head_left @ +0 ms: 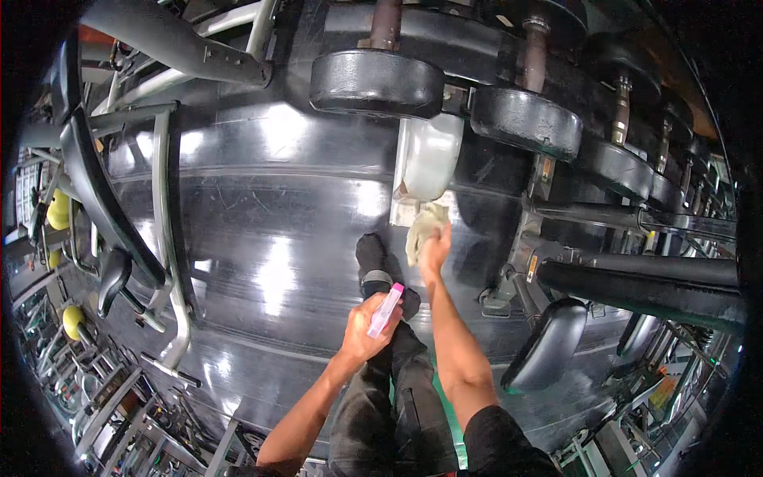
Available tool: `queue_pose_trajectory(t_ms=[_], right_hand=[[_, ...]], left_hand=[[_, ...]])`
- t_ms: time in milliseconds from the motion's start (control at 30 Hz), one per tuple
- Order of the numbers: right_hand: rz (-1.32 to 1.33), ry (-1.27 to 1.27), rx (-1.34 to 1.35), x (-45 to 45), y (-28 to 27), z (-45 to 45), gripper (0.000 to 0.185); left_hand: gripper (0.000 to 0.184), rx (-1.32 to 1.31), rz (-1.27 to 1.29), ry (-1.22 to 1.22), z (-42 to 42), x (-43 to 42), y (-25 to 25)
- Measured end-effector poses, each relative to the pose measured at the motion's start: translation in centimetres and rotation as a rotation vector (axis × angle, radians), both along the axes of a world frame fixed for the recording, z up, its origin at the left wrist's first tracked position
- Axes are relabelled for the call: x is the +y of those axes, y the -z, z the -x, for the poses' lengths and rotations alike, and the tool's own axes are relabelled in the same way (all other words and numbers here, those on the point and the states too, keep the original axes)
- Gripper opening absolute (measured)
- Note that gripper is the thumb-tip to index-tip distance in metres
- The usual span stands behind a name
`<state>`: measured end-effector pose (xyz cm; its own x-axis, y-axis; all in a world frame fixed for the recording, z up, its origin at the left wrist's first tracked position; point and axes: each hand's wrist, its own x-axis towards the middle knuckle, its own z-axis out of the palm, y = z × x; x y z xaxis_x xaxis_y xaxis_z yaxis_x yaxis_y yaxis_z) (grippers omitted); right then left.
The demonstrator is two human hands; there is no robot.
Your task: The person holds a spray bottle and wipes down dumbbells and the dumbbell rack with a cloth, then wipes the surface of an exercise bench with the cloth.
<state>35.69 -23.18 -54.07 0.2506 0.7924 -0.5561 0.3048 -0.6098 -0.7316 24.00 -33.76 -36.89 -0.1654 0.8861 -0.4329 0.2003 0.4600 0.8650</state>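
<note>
Low in the middle, my left hand (pixel 364 335) is closed around a spray bottle (pixel 385 312) with a bright pink tip and a pale, see-through pinkish head; most of its body is hidden. A crumpled, pale yellowish cloth (pixel 423 235) is gripped in my right hand (pixel 435 253), further forward. The cloth is at the lower end of a light grey rack leg (pixel 429 159), overlapping its worn foot (pixel 404 212). Whether it presses on the foot I cannot tell.
Large black dumbbells (pixel 377 83) sit on the rack above the leg. A padded bench (pixel 548 346) stands right, a grey-framed machine (pixel 164 207) left. My feet (pixel 372 258) are on the shiny black floor (pixel 262 215). Yellow balls (pixel 73 322) lie far left.
</note>
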Motion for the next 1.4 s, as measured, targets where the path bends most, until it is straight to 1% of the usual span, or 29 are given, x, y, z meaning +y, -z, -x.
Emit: queue_pose_trajectory(t_ms=[67, 133, 200, 233, 300, 333, 400, 433, 500, 567, 600, 667, 700, 733, 767, 800, 867, 933, 1000, 1033, 1100, 1133, 1200, 1267, 1333, 1367, 1400], right_hand=[[-0.399, 0.162, 0.024, 3.1, 1.2, -0.9, 0.042], [-0.565, 0.236, 0.185, 8.0, -3.7, 0.1, 0.042], [-0.665, 0.233, 0.107, 12.1, -4.8, 0.1, 0.040], [-0.666, 0.234, 0.105, 13.8, -4.9, 0.2, 0.040], [-0.586, 0.083, 0.066, 16.1, -5.8, 0.5, 0.040], [-0.554, 0.097, 0.003, 15.0, -6.1, 1.3, 0.042], [-0.827, -0.197, -0.358, 11.8, -4.6, 1.3, 0.044], [-0.826, -0.196, -0.354, 10.2, -3.5, 0.8, 0.044], [-0.740, -0.255, -0.286, 6.6, -1.4, -0.4, 0.052], [-0.555, -0.321, -0.273, 3.0, 0.3, -1.4, 0.052], [-0.555, -0.321, -0.273, 1.9, 0.1, -1.7, 0.052], [-0.011, -0.300, -0.145, 0.5, -0.3, -1.9, 0.047], [-0.016, -0.298, -0.144, 0.3, -0.5, -1.8, 0.047], [-0.054, -0.181, -0.095, 0.3, -0.6, -1.6, 0.047], [-0.087, -0.064, -0.047, 0.2, -0.7, -1.3, 0.046], [-0.084, -0.065, -0.045, 0.9, -2.1, -0.5, 0.046], [-0.699, -0.191, -0.052, 3.4, -5.0, 1.2, 0.045], [-0.974, -0.373, -0.105, 7.0, -6.7, 2.5, 0.045], [-1.106, -0.564, -0.292, 11.4, -7.9, 4.1, 0.046], [-1.105, -0.565, -0.288, 12.9, -7.8, 4.7, 0.046], [-1.011, -0.841, -0.589, 15.1, -7.6, 5.4, 0.035], [-1.011, -0.841, -0.588, 15.0, -7.6, 5.6, 0.035], [-0.972, -0.985, -0.781, 14.4, -7.8, 6.2, 0.030], [-0.990, -1.017, -0.819, 12.9, -6.4, 6.3, 0.027], [-0.937, -1.128, -0.772, 10.4, -4.6, 6.3, 0.023], [-0.941, -1.125, -0.770, 8.9, -3.5, 6.1, 0.023], [-0.873, -1.128, -0.760, 7.2, -2.4, 5.8, 0.021]], left_hand=[[0.012, 0.001, -0.008, -0.006, -0.2, -0.2, 0.1], [0.012, 0.003, -0.016, -0.017, -0.3, -0.3, 0.1], [0.011, 0.020, -0.025, -0.026, -0.4, -0.2, 0.1], [0.011, 0.018, -0.026, -0.025, -0.5, -0.2, 0.1], [0.011, -0.021, 0.010, -0.059, -0.9, -0.1, 0.2], [0.011, -0.025, 0.008, -0.059, -1.0, -0.1, 0.2], [0.012, -0.113, 0.141, -0.106, -0.9, 0.0, 0.2], [0.012, -0.110, 0.142, -0.107, -0.9, 0.1, 0.1], [0.012, 0.013, -0.041, -0.041, -0.9, 0.3, -0.3], [0.012, 0.017, -0.018, -0.034, -0.8, 0.3, -0.3], [0.013, 0.022, 0.005, -0.029, -0.7, 0.3, -0.4], [0.012, 0.032, -0.007, -0.037, -0.7, 0.1, -0.4], [0.012, 0.042, -0.021, -0.048, -0.6, 0.1, -0.5], [0.012, 0.046, -0.027, -0.047, -0.5, 0.1, -0.5], [0.011, 0.008, 0.021, -0.059, -0.3, -0.1, -0.5], [0.011, -0.032, 0.072, -0.072, -0.2, -0.2, -0.6], [0.010, -0.019, 0.047, -0.068, 0.2, -0.4, -0.5], [0.010, -0.006, 0.016, -0.062, 0.3, -0.3, -0.6], [0.012, -0.032, 0.093, -0.102, 0.6, -0.3, -0.8], [0.012, -0.030, 0.095, -0.104, 0.6, -0.4, -0.8], [0.011, 0.005, 0.102, -0.100, 0.5, -0.5, -0.7], [0.011, 0.005, 0.102, -0.102, 0.5, -0.6, -0.7], [0.012, 0.050, 0.062, -0.080, 0.3, -0.6, -0.7], [0.011, 0.022, 0.070, -0.089, 0.0, -0.9, -0.7], [0.011, 0.002, 0.076, -0.096, -0.2, -0.9, -0.9], [0.011, 0.022, 0.037, -0.074, -0.4, -0.9, -1.2], [0.010, 0.041, 0.000, -0.049, -0.6, -1.1, -1.5]])
